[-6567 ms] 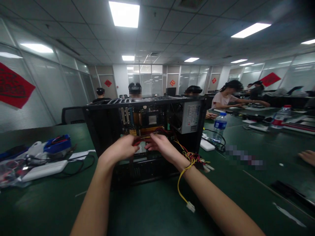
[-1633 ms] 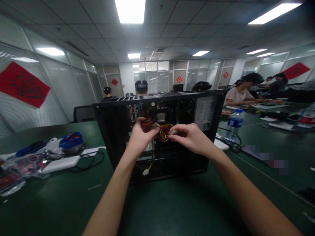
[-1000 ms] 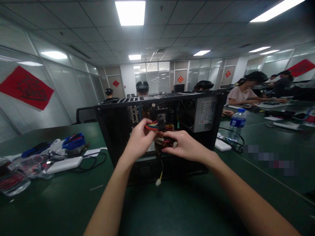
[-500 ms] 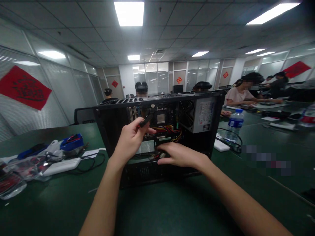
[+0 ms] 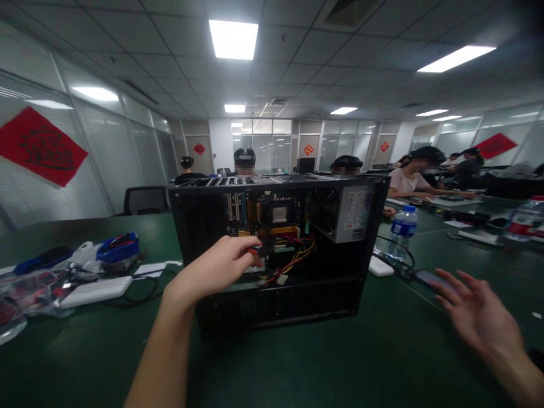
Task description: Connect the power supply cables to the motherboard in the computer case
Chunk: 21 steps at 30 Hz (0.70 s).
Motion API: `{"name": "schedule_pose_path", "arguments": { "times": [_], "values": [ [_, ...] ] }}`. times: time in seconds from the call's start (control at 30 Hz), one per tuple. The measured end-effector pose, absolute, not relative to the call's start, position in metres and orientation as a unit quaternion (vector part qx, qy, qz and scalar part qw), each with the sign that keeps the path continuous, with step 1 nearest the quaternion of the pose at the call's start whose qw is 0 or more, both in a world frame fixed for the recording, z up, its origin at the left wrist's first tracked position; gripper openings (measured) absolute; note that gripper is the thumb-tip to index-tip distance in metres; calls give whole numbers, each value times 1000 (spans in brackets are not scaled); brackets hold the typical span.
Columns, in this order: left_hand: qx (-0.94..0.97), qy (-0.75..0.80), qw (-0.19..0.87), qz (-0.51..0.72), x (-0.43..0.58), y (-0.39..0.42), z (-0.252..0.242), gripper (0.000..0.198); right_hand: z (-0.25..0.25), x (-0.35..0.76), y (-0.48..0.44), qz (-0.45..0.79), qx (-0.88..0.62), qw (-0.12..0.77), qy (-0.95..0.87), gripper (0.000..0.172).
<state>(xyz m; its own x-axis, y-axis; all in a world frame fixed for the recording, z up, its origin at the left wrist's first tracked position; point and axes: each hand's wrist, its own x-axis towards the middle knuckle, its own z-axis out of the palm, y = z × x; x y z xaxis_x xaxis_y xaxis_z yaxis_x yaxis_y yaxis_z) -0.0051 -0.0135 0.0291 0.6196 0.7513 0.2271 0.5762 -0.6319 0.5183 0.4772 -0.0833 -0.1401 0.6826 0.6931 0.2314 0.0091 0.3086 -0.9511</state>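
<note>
An open black computer case [image 5: 204,226] stands upright on the green table [image 5: 297,362], showing its motherboard [image 5: 272,218], a power supply [image 5: 348,207] and loose coloured cables [image 5: 293,260]. My left hand [image 5: 212,272] reaches into the case and pinches a black connector with red wires [image 5: 264,248]. My right hand [image 5: 480,317] is out of the case, far to the right above the table, fingers spread and holding nothing.
At left lie a white flat box [image 5: 96,290], a blue object [image 5: 117,247], black cords and plastic bags. A water bottle [image 5: 402,225], a white box [image 5: 380,266] and a phone [image 5: 429,277] sit right of the case. Several people sit at tables behind.
My right hand has left the case and swung out to the right, now open. My left hand has lowered with the connector toward the middle of the case.
</note>
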Motion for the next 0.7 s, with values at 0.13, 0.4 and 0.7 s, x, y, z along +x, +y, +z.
{"name": "schedule_pose_path", "arguments": {
  "times": [0.13,0.4,0.7],
  "values": [
    [883,370,244,157,-10,-18,28,27,-162,506,-84,245,-529,759,-291,44],
    [889,352,232,179,-8,-25,28,25,-148,409,-71,-74,-565,525,-632,40],
    [893,320,200,246,-3,-29,32,27,-22,237,-38,199,-289,528,-773,44]
  ]
}}
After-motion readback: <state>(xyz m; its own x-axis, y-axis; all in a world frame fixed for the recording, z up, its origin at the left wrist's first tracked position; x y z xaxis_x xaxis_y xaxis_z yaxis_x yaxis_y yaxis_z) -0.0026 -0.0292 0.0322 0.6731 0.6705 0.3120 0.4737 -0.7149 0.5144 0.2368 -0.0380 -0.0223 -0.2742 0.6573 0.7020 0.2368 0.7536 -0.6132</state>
